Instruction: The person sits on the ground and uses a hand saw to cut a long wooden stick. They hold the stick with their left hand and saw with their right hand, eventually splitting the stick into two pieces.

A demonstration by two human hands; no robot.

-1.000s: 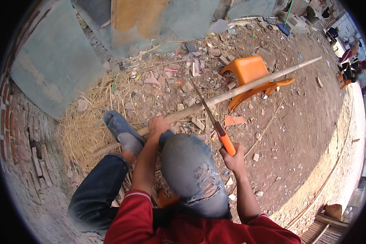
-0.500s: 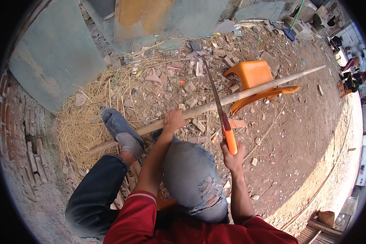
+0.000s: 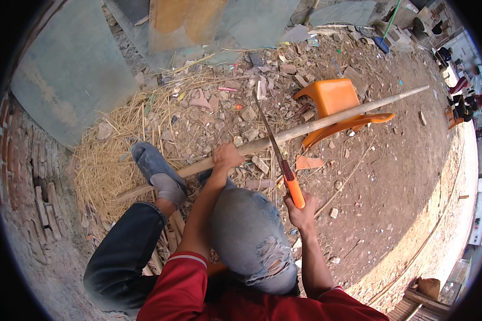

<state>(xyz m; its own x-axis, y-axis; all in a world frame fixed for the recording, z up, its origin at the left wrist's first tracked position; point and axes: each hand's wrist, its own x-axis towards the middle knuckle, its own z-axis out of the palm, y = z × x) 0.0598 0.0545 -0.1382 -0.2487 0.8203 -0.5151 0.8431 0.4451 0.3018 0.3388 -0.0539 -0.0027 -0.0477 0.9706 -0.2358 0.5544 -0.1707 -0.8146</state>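
Observation:
A long wooden pole (image 3: 310, 126) runs aslant from beside my left shoe up to the far right. My left hand (image 3: 228, 156) is closed around it, just left of the saw. In my right hand (image 3: 303, 212) is the orange handle of a hand saw (image 3: 275, 145). Its dark blade crosses the pole, with the tip pointing away from me; whether the teeth are in a cut I cannot tell. An orange plastic stool (image 3: 334, 99) lies tipped over under the pole's far part.
Straw (image 3: 102, 176), rubble and a broken reddish tile piece (image 3: 308, 162) cover the ground. Large grey boards (image 3: 72, 75) lean at the back left, beside a brick wall (image 3: 24, 176). My shoe (image 3: 155, 163) stands near the pole. People (image 3: 463, 107) are far off at right.
My right hand has drawn the saw back toward me and slightly left. The blade tip now lies nearer the pole. My left hand keeps its grip almost in place.

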